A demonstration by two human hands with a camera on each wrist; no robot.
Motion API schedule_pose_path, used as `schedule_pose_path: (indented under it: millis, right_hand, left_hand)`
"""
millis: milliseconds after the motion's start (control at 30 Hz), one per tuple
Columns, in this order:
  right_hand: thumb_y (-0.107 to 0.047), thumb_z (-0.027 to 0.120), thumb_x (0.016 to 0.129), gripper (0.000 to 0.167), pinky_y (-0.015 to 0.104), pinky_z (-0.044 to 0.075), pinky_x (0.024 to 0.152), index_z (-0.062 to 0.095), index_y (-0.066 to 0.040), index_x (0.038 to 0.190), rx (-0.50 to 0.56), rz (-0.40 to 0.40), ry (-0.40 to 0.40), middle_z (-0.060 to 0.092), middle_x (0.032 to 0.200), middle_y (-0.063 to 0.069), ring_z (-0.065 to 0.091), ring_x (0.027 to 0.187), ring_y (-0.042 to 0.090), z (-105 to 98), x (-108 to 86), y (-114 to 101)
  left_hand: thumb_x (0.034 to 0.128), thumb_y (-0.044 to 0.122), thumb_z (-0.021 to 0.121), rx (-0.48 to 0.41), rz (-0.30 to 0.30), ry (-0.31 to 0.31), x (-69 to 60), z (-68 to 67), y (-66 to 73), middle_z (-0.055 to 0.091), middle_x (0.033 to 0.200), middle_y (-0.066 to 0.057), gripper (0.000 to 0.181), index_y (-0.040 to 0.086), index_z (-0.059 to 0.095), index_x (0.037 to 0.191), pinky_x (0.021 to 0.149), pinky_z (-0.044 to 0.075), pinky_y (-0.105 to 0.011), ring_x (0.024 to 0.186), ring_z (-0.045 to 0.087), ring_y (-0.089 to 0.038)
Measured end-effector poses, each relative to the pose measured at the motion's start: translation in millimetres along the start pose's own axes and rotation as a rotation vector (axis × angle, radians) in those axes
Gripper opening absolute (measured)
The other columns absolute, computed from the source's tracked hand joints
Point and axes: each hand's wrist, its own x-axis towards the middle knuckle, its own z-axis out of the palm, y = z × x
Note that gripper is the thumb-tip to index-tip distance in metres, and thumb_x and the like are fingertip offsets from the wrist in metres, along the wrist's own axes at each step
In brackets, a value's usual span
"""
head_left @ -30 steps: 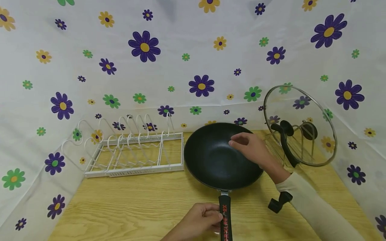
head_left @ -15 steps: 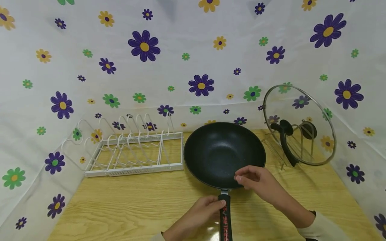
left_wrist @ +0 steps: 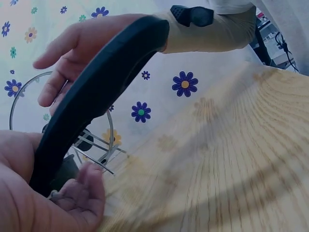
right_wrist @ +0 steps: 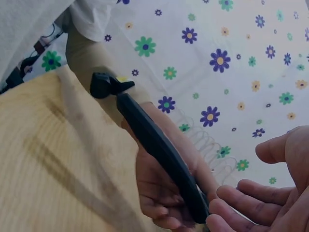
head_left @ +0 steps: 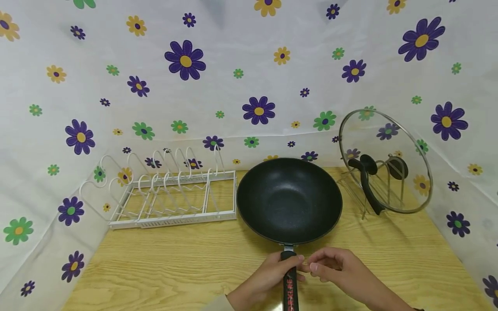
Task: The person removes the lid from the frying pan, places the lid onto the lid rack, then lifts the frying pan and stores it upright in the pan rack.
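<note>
A black wok sits on the table, its black handle pointing toward me. My left hand holds that handle close to the pan, thumb across the top and fingers underneath. In the left wrist view the handle slants upward out of the left hand. Just right of the handle, my right hand hovers with loosely bent fingers, its fingertips by the left fingertips; whether they touch I cannot tell. In the right wrist view, the right hand's fingers are spread and hold nothing.
Left of the wok stands a white wire rack. At the right, a glass lid with a black handle leans in a metal wire stand. Flower-patterned cloth hangs behind the wooden table.
My right hand has come down from above the wok to beside its handle. The left hand has shifted up the handle, its thumb now crossing it. The wok stays put.
</note>
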Motion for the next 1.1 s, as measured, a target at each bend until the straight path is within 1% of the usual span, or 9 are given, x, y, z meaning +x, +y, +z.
schedule_pose_path:
  millis: [133,267,400,533,633,767,867,1000,1100]
  right_hand:
    - [-0.02,0.056,0.107,0.035,0.033,0.057,0.081,0.062,0.01,0.123,0.085,0.002,-0.063,0.069,0.118,0.018,0.069,0.1,0.017,8,-2.2,9]
    - [-0.02,0.054,0.107,0.037,0.032,0.056,0.083,0.061,0.012,0.123,0.174,0.043,-0.12,0.069,0.112,0.01,0.067,0.099,0.015,15,-2.7,18]
    - [-0.02,0.053,0.108,0.038,0.032,0.055,0.082,0.06,0.014,0.122,0.207,0.055,-0.166,0.068,0.108,0.007,0.065,0.097,0.016,20,-2.5,26]
    - [-0.021,0.051,0.108,0.038,0.03,0.054,0.079,0.061,0.013,0.12,0.224,0.06,-0.191,0.069,0.107,0.007,0.065,0.095,0.016,24,-1.4,33]
    - [-0.02,0.05,0.108,0.036,0.027,0.055,0.078,0.062,0.013,0.117,0.269,0.048,-0.214,0.069,0.105,0.006,0.066,0.094,0.014,26,-0.8,38]
    - [-0.016,0.048,0.108,0.03,0.027,0.058,0.082,0.063,0.008,0.118,0.401,0.048,-0.273,0.071,0.104,0.006,0.07,0.096,0.014,34,0.5,47]
    - [-0.015,0.047,0.108,0.032,0.027,0.058,0.083,0.059,0.009,0.124,0.511,0.084,-0.311,0.072,0.105,0.006,0.072,0.097,0.014,43,2.1,52]
    - [-0.017,0.048,0.107,0.039,0.025,0.057,0.085,0.05,0.014,0.132,0.624,0.126,-0.341,0.072,0.11,0.007,0.071,0.097,0.012,55,4.0,56]
    - [-0.017,0.047,0.108,0.034,0.025,0.056,0.089,0.053,0.006,0.132,0.693,0.126,-0.386,0.072,0.115,0.006,0.071,0.1,0.012,63,5.5,58]
  left_hand:
    - [0.0994,0.025,0.066,-0.049,0.012,0.016,3.7,1.8,-2.4,0.072,0.096,-0.005,0.029,-0.002,0.07,0.107,0.083,0.058,-0.031,0.082,0.071,-0.015]
    - [0.0969,0.018,0.068,-0.093,0.023,0.022,4.4,4.6,-1.4,0.072,0.09,-0.005,0.028,-0.007,0.069,0.109,0.072,0.057,-0.024,0.076,0.069,-0.011]
    - [0.0957,0.015,0.069,-0.121,0.02,0.035,3.4,7.1,0.7,0.072,0.088,-0.006,0.03,-0.01,0.067,0.111,0.067,0.056,-0.02,0.071,0.068,-0.009]
    - [0.0952,0.014,0.07,-0.142,0.014,0.05,2.5,8.5,1.9,0.071,0.086,-0.006,0.028,-0.01,0.067,0.11,0.066,0.056,-0.019,0.069,0.067,-0.008]
    - [0.0956,0.013,0.07,-0.161,0.014,0.047,1.8,9.2,2.0,0.07,0.085,-0.005,0.027,-0.01,0.067,0.109,0.065,0.055,-0.018,0.068,0.065,-0.007]
    - [0.0966,0.014,0.069,-0.159,0.022,0.043,1.4,9.7,1.9,0.068,0.084,-0.004,0.026,-0.009,0.067,0.108,0.064,0.054,-0.017,0.068,0.064,-0.007]
    - [0.097,0.015,0.069,-0.145,0.026,0.046,1.6,10.1,1.9,0.069,0.084,-0.004,0.025,-0.008,0.067,0.107,0.065,0.054,-0.017,0.068,0.065,-0.007]
    - [0.0972,0.015,0.068,-0.128,0.028,0.035,1.4,9.6,2.1,0.069,0.085,-0.004,0.022,-0.006,0.068,0.104,0.066,0.055,-0.018,0.07,0.066,-0.007]
    - [0.097,0.015,0.069,-0.114,0.036,0.021,1.0,8.6,2.0,0.07,0.085,-0.004,0.021,-0.005,0.068,0.103,0.067,0.056,-0.019,0.07,0.067,-0.008]
